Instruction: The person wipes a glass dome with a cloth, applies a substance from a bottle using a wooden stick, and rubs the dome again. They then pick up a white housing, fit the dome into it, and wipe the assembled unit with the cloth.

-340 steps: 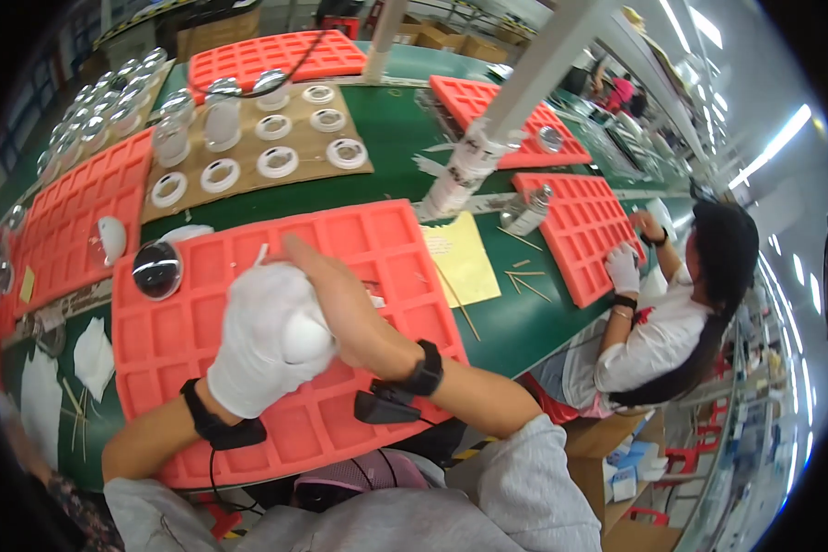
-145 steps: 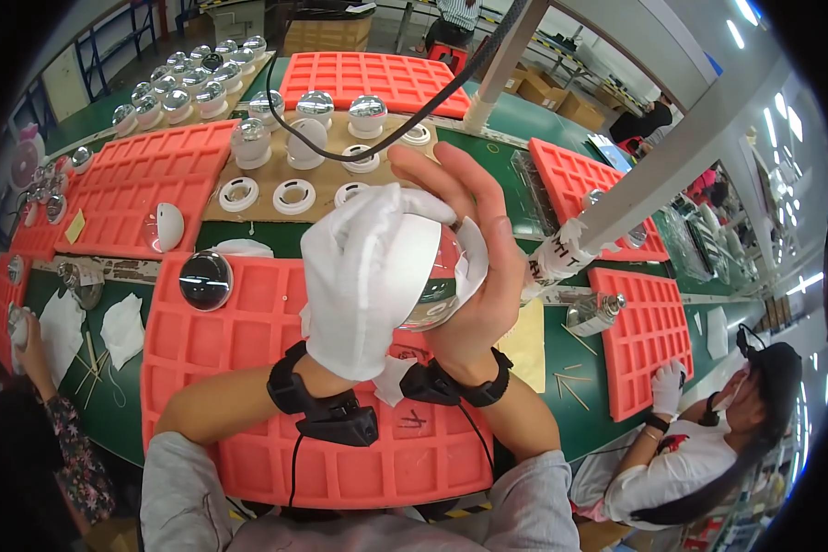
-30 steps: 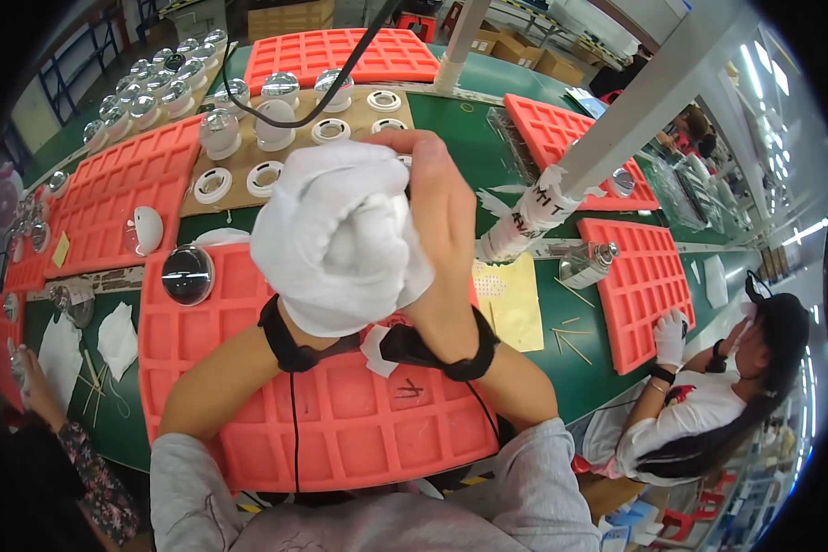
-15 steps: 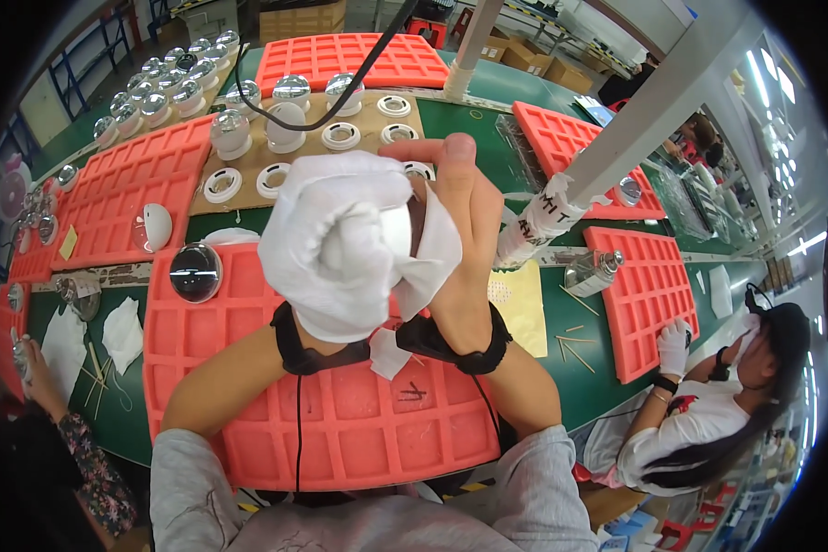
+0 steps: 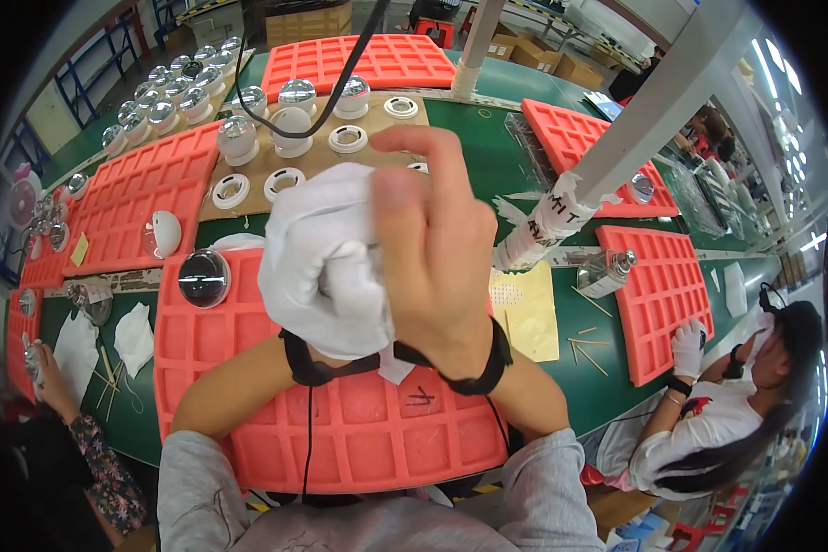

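Note:
My left hand [image 5: 315,262], in a white glove, is curled up over the middle of the near coral foam tray [image 5: 248,368]. Its fingers close round a white rounded part, which my right hand now hides. My bare right hand [image 5: 442,258] is pressed close against the glove, its index finger bent and its thumb blurred. The white cloth it held half a second ago is mostly hidden behind it. A scrap of white cloth or paper [image 5: 396,369] shows between my wrists. A dark dome [image 5: 203,278] with a white rim sits at the tray's far left corner.
Clear domes on white bases and white rings [image 5: 348,139] stand on cardboard beyond my hands. A black cable [image 5: 354,69] hangs across them. A wrapped post [image 5: 550,210] rises at right, near a glass bottle [image 5: 605,273] and wooden sticks [image 5: 587,354]. Co-workers sit on both sides.
My right hand has turned and moved across the front of the glove, covering the white part and the cloth. The whole view has shifted slightly.

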The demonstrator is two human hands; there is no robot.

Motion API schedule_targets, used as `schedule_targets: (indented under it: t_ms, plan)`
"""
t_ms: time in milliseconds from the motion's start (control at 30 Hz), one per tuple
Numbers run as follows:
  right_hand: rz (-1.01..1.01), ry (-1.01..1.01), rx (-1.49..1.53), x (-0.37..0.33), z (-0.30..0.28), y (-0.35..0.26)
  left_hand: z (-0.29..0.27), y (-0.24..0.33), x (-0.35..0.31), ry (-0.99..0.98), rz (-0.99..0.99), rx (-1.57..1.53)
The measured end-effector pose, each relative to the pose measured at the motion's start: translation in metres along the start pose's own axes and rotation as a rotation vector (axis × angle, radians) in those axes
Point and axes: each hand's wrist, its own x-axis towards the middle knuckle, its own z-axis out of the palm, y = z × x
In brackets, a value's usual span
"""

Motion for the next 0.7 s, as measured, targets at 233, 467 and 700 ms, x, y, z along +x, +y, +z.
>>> schedule_targets:
  t_ms: [233, 467, 700]
  plan:
    - [0.172, 0.118, 0.422, -0.001, 0.005, 0.021, 0.001, -0.003, -0.007, 0.042, -0.036, -0.206]
    - [0.18, 0.121, 0.321, 0.007, -0.001, 0.014, 0.0, 0.0, -0.006, 0.093, -0.196, -0.285]
    - [0.363, 0.212, 0.635, 0.009, 0.004, 0.01, -0.018, 0.018, 0.012, -0.123, -0.304, -0.375]
